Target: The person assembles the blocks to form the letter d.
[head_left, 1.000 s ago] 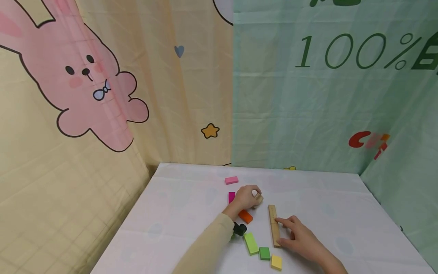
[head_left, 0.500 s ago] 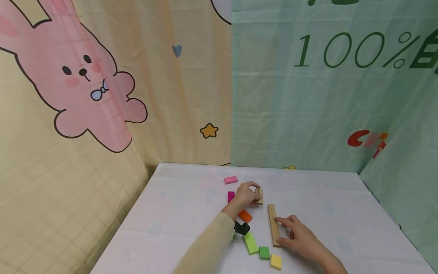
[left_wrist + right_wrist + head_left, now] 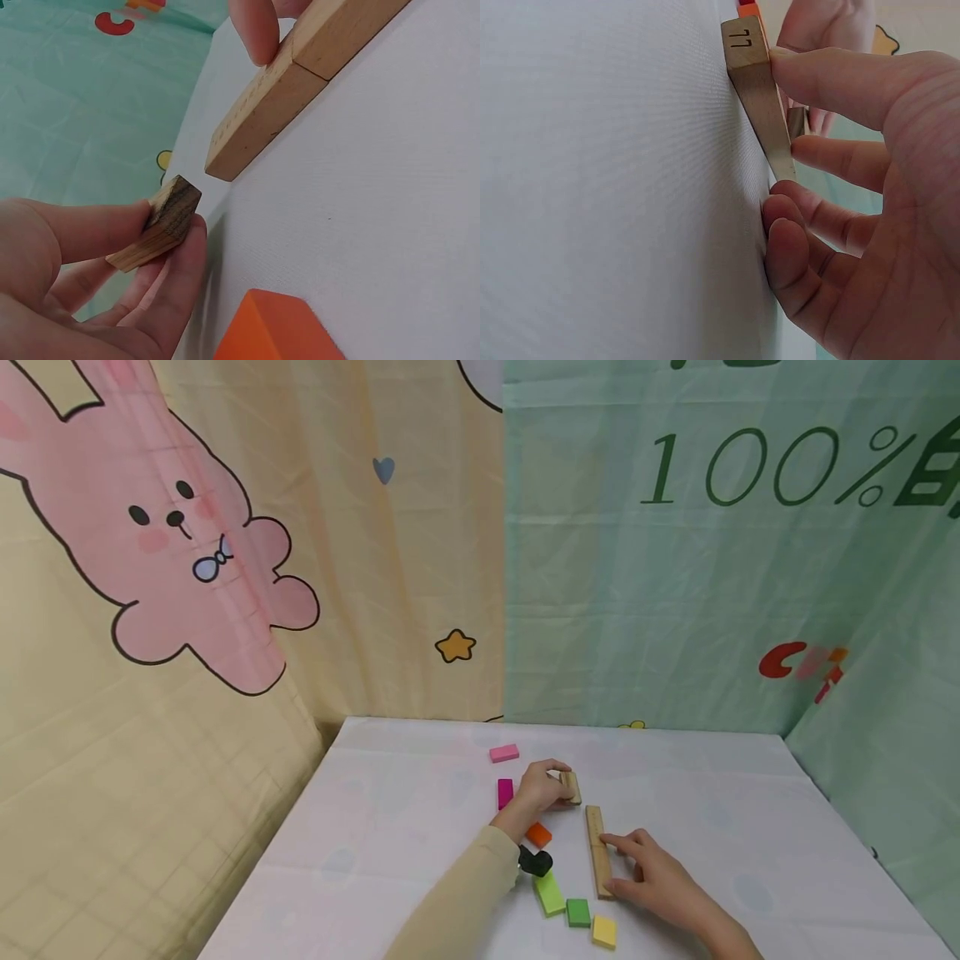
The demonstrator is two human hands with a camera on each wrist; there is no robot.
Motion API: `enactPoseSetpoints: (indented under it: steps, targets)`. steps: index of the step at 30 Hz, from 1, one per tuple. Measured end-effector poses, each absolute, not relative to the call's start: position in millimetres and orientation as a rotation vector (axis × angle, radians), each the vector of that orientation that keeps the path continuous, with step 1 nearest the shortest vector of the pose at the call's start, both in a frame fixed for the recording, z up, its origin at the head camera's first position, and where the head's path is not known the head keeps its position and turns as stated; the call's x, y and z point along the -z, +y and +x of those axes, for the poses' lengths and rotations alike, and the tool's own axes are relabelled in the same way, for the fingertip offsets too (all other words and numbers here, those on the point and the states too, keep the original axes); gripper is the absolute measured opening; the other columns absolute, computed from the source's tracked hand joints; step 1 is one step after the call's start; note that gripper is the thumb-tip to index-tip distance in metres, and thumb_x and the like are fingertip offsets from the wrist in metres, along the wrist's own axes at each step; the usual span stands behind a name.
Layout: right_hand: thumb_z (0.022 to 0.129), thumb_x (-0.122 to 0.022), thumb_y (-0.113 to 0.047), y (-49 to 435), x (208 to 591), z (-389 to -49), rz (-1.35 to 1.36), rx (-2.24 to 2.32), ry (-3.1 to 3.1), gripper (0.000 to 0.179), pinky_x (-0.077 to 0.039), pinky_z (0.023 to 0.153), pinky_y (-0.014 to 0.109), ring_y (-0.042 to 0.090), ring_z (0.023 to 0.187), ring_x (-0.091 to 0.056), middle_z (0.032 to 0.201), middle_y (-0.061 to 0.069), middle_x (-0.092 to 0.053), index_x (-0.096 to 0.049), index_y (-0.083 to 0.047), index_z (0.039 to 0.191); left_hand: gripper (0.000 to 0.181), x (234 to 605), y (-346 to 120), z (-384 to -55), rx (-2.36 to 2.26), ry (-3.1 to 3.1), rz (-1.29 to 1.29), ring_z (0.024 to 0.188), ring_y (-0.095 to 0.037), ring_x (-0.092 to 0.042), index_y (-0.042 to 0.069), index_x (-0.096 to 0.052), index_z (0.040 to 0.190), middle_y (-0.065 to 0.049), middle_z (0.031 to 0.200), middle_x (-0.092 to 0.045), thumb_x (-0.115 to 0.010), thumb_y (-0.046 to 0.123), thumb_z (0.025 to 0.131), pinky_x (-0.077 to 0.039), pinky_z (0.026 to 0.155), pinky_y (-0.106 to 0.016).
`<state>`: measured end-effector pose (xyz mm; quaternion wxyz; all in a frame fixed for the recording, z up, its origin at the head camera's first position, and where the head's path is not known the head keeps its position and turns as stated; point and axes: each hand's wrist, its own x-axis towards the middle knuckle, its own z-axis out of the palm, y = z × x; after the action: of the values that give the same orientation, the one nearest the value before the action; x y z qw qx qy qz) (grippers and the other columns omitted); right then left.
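One short wooden block (image 3: 172, 214) sits pinched in the left hand (image 3: 538, 787), just past the far end of the wooden row (image 3: 597, 852) and slightly left of its long axis; the right hand (image 3: 660, 881), loosely spread, touches the row's right side.

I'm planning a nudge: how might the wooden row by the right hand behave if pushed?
The wooden row would probably slide rather than roll, given its flat faces. It may part at its seam, where two pieces seem to meet.
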<state>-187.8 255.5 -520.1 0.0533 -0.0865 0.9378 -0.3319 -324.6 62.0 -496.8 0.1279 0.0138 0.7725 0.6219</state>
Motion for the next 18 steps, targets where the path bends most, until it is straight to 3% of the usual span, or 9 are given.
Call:
enactPoseSetpoints:
  steps: [11,18]
  targets:
    - [0.081,-0.083,-0.043,254,519,-186,-0.259,1.006,2.841,0.070,-0.038,0.054,0.026,0.013,0.065,-0.044,0.100,0.001,-0.045,-0.058,-0.021,0.142,0.034,504,71,-331,-1.788,2.353,0.038,0.069,-0.017,-0.060,0.013,-0.073,0.111,-0.006,0.081,-0.062,-0.081,-0.001,0.081,-0.058,0.067,-0.029]
    - [0.081,-0.083,-0.042,254,519,-186,-0.257,0.998,2.845,0.069,-0.038,0.054,0.026,0.012,0.064,-0.044,0.100,0.001,-0.045,-0.058,-0.021,0.142,0.034,512,79,-336,-1.765,2.388,0.201,0.063,-0.016,-0.060,0.014,-0.074,0.110,-0.004,0.078,-0.058,-0.083,0.001,0.080,-0.057,0.062,-0.027]
